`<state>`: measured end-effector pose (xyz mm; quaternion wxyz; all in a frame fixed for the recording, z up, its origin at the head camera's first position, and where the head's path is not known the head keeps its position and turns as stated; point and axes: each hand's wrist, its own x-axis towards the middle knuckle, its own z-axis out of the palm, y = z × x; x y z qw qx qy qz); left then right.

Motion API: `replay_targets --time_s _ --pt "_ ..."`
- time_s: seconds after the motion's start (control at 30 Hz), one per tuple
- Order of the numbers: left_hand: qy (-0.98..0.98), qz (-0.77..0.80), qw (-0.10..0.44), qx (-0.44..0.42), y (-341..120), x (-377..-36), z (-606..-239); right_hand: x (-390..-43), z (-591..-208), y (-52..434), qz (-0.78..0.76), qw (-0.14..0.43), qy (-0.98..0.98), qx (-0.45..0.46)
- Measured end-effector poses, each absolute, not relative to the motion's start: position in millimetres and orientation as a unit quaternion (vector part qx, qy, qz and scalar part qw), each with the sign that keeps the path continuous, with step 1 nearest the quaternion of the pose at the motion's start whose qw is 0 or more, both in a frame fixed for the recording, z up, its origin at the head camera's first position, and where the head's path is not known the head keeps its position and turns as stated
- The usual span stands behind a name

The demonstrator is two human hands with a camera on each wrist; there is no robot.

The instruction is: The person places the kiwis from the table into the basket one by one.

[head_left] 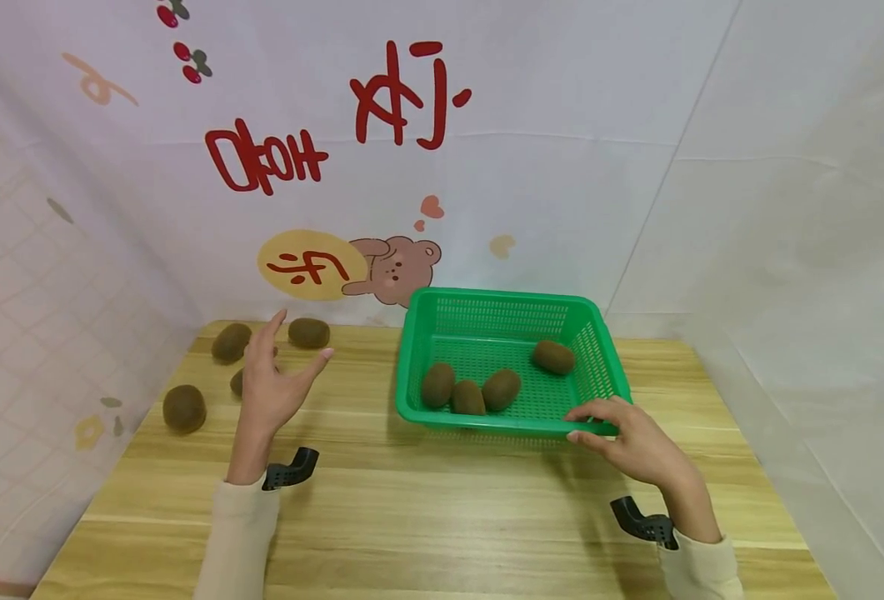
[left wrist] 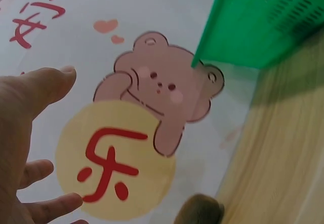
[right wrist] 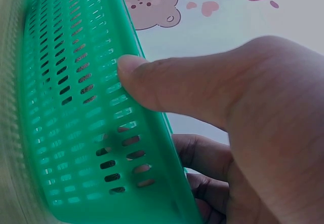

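Starting at the far left of the light wooden bench (head_left: 427, 517), there's a loose scatter of fuzzy brown oval kiwifruits: one sits alone near the left edge (head_left: 183, 408), another sits further back by the wall (head_left: 231, 342), one more is further right along the back (head_left: 309, 332), and a fourth is mostly hidden behind the left hand (head_left: 271, 385), so I can't say much about it. That hand hangs just above this bunch with its fingers spread and straight, palm turned inward, holding nothing; the left wrist view backs that up, showing bare fingers against the bear sticker on the wall and a bit of kiwi below. My guess is it's spread like that because it's hovering between fruits rather than committed to one. Moving right, the green perforated plastic basket (head_left: 603, 327) sits on the bench near the back, with four more kiwis in it: three huddled at the front-left corner (head_left: 471, 392) and one apart toward the back right (head_left: 554, 357). On the right, the right hand (head_left: 629, 437) has its grip on the basket's near rim at the front-right corner, thumb on the wall and fingers curled under the lip, as the right wrist view shows. Looks to me like it's there to steady the light basket so it won't slide.
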<state>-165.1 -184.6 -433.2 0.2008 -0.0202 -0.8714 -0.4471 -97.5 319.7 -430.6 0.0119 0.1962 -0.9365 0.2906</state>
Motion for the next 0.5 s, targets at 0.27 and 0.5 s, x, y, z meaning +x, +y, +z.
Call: replay_targets --time_s 0.27,0.5 --pt "-0.883 -0.418 0.215 -0.015 -209 -161 -441 -97 -431 320 0.289 0.011 -0.937 0.194" --pt "-0.895 -0.405 0.187 0.016 -233 -155 -440 -97 -431 320 0.296 0.01 -0.936 0.192"
